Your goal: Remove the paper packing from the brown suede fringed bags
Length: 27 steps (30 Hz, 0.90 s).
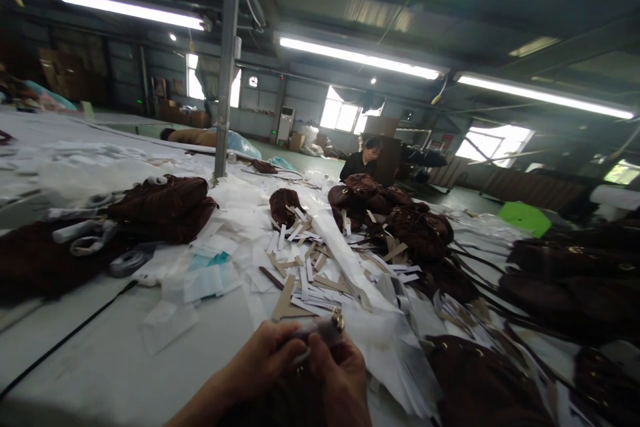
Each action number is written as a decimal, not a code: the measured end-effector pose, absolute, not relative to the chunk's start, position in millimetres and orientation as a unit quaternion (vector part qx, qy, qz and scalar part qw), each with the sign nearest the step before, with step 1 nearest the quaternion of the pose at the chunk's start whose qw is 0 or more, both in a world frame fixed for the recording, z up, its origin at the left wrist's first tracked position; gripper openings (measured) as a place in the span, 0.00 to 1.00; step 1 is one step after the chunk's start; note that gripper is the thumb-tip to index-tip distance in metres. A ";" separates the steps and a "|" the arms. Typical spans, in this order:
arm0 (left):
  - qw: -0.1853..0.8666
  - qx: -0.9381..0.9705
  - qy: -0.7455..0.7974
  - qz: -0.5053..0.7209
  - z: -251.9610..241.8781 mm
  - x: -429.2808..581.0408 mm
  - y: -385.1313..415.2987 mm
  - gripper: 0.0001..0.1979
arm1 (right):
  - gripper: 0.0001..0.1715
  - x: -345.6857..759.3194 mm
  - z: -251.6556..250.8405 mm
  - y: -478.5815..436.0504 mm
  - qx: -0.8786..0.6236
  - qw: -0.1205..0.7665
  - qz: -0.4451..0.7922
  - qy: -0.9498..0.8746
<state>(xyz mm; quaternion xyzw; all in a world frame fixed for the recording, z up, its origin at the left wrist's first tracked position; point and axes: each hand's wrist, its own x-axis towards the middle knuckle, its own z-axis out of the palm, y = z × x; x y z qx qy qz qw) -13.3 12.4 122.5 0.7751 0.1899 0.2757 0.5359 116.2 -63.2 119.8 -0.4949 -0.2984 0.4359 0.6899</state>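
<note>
My left hand (263, 360) and my right hand (339, 373) meet low in the middle of the view, fingers pinched together on a small dark brown piece (323, 332) with a gold metal fitting (338, 318) at its top. The piece is blurred and its lower part is hidden behind my fingers. Just beyond my hands lies a heap of white and tan paper strips (310, 273) on the white table (100, 360).
Dark brown bags are piled at the left (163, 207), the middle (395, 213) and the right (570, 280). Tape rolls (125, 261) lie at the left. A steel post (224, 73) rises from the table. A person in black (363, 160) sits at the far side.
</note>
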 end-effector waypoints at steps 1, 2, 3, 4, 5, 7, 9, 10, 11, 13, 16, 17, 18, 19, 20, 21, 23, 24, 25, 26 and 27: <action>0.538 0.771 0.202 0.276 120.3 -9.6 9.1 0.16 | 0.17 118.1 122.1 -66.7 -0.484 0.699 0.444 -0.283; 0.536 0.769 0.214 0.275 117.6 -7.9 6.2 0.15 | 0.16 119.7 123.3 -69.6 -0.477 0.709 0.446 -0.267; 0.533 0.770 0.222 0.272 115.1 -7.6 3.8 0.15 | 0.15 120.9 123.6 -71.7 -0.470 0.718 0.447 -0.254; 0.531 0.772 0.226 0.267 113.5 -8.4 1.7 0.15 | 0.15 121.7 123.1 -72.9 -0.462 0.726 0.449 -0.240; 0.527 0.775 0.229 0.263 113.0 -10.0 -0.1 0.15 | 0.14 122.2 122.0 -73.3 -0.453 0.732 0.454 -0.228; 0.525 0.777 0.232 0.258 115.0 -14.1 -3.0 0.15 | 0.15 123.0 119.5 -73.2 -0.427 0.740 0.476 -0.208; 0.534 0.773 0.232 0.253 118.7 -18.4 -4.9 0.16 | 0.20 125.3 118.9 -73.5 -0.402 0.747 0.496 -0.186; 0.543 0.768 0.230 0.251 120.2 -20.4 -5.6 0.16 | 0.22 127.5 119.8 -74.3 -0.395 0.754 0.496 -0.170; 0.554 0.762 0.227 0.249 121.0 -22.3 -6.1 0.17 | 0.23 130.3 121.6 -75.6 -0.396 0.762 0.488 -0.156; 0.581 0.745 0.219 0.244 120.3 -25.4 -7.0 0.18 | 0.23 137.5 126.7 -78.8 -0.419 0.770 0.459 -0.144; 0.614 0.723 0.210 0.238 115.2 -27.7 -8.0 0.20 | 0.24 147.8 130.6 -81.5 -0.446 0.771 0.421 -0.169; 0.617 0.720 0.210 0.238 113.3 -27.8 -8.2 0.21 | 0.25 150.1 129.0 -81.2 -0.441 0.774 0.420 -0.174; 0.619 0.718 0.210 0.238 111.6 -27.8 -8.3 0.21 | 0.27 151.6 125.7 -80.4 -0.429 0.776 0.427 -0.175; 0.619 0.718 0.212 0.239 110.3 -27.6 -8.3 0.21 | 0.30 152.3 120.7 -79.4 -0.414 0.776 0.443 -0.175; 0.619 0.717 0.213 0.239 109.6 -27.3 -8.1 0.21 | 0.32 152.0 114.8 -78.3 -0.400 0.770 0.464 -0.180; 0.621 0.716 0.212 0.237 109.5 -27.1 -8.0 0.21 | 0.33 150.9 108.5 -77.5 -0.389 0.757 0.489 -0.189; 0.624 0.716 0.210 0.232 111.3 -26.7 -7.7 0.21 | 0.34 146.7 98.3 -77.2 -0.378 0.725 0.532 -0.219; 0.623 0.718 0.208 0.231 112.8 -26.7 -7.7 0.21 | 0.32 144.1 95.9 -77.7 -0.377 0.715 0.542 -0.230; 0.619 0.722 0.209 0.230 114.5 -26.8 -7.5 0.22 | 0.29 141.6 95.8 -78.5 -0.379 0.712 0.543 -0.233; 0.612 0.727 0.210 0.227 116.1 -27.1 -7.2 0.22 | 0.26 139.6 98.1 -79.5 -0.388 0.716 0.534 -0.229; 0.604 0.735 0.214 0.222 117.1 -27.7 -6.6 0.22 | 0.23 138.5 102.3 -80.4 -0.399 0.722 0.520 -0.222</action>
